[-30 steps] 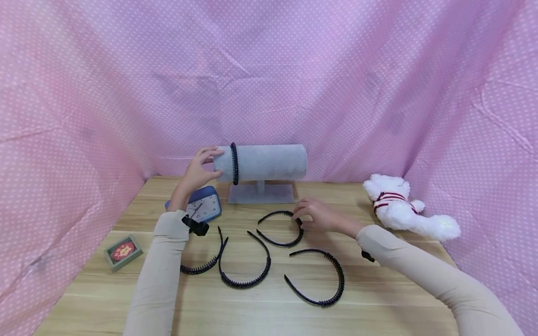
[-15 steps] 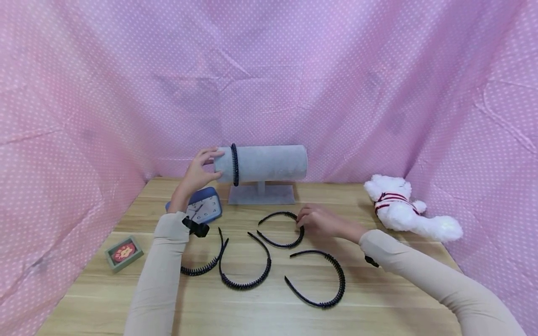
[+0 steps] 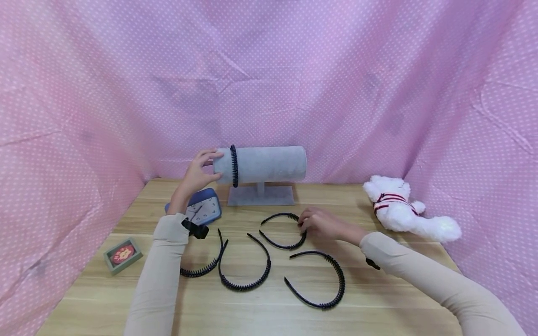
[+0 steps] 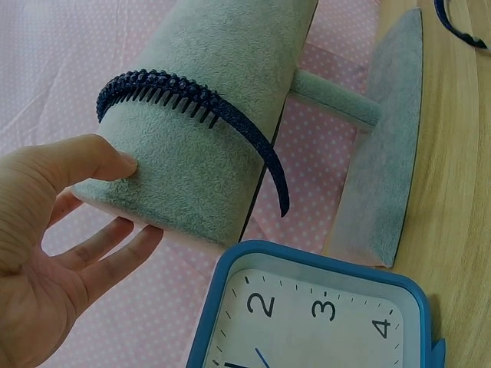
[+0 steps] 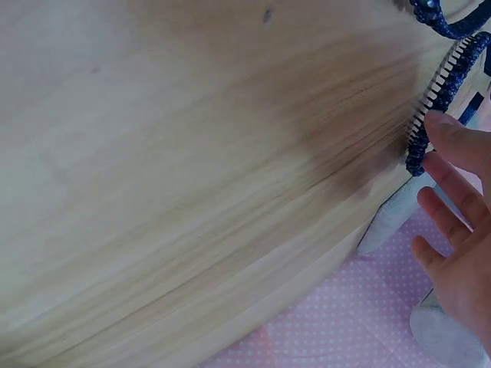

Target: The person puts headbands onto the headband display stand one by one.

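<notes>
A grey velvet roll stand point(image 3: 271, 163) is at the back, with one black headband point(image 3: 234, 166) around its left part. My left hand point(image 3: 197, 173) grips the roll's left end; in the left wrist view a digit presses the velvet and other fingers lie at the end face. On the table, my right hand point(image 3: 321, 224) pinches the toothed curve of another black headband point(image 3: 290, 246), whose tips point left. In the right wrist view, the thumb and a finger meet at this headband point(image 5: 449, 84). More headbands lie nearer: one in the middle point(image 3: 244, 287), one at right point(image 3: 339, 280).
Another headband point(image 3: 197, 272) lies partly behind the left forearm. A blue clock point(image 3: 206, 210) stands under the left wrist. A small green frame point(image 3: 123, 255) lies at left, a white plush toy point(image 3: 395, 210) at right. Pink dotted cloth point(image 3: 269, 70) hangs behind the wooden table point(image 3: 252, 317).
My right hand has shifted slightly right and closed its fingers on the far headband, which has slid a little to the right. The left hand stays at the roll's end.
</notes>
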`<state>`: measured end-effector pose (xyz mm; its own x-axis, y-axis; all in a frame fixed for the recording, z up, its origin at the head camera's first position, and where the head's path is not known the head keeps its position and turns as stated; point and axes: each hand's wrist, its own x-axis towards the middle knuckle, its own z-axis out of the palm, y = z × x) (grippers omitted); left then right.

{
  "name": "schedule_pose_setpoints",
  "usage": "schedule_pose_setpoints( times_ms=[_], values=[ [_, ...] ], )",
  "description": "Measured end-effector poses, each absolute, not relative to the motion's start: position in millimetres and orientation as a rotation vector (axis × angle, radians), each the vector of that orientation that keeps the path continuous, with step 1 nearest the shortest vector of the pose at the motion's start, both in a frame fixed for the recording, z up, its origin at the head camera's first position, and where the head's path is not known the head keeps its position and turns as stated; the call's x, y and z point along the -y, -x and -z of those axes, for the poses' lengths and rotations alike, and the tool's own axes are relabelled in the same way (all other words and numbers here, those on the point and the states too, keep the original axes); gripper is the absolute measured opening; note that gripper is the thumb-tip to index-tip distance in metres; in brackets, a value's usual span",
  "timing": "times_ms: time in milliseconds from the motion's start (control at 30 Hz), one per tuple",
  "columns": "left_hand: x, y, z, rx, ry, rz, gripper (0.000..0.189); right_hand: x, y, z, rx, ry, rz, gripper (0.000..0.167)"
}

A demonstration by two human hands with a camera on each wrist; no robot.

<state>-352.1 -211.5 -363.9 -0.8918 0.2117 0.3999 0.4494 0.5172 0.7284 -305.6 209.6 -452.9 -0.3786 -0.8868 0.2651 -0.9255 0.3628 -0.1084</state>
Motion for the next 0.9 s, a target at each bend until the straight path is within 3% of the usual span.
schedule_pose_setpoints(
  times_ms=[900],
  values=[
    [211.4, 352.8, 364.6, 2.486, 0.576, 1.332, 0.058, -230.2, 304.4, 449.0, 2.444, -1.679, -0.354, 0.026]
  ],
)
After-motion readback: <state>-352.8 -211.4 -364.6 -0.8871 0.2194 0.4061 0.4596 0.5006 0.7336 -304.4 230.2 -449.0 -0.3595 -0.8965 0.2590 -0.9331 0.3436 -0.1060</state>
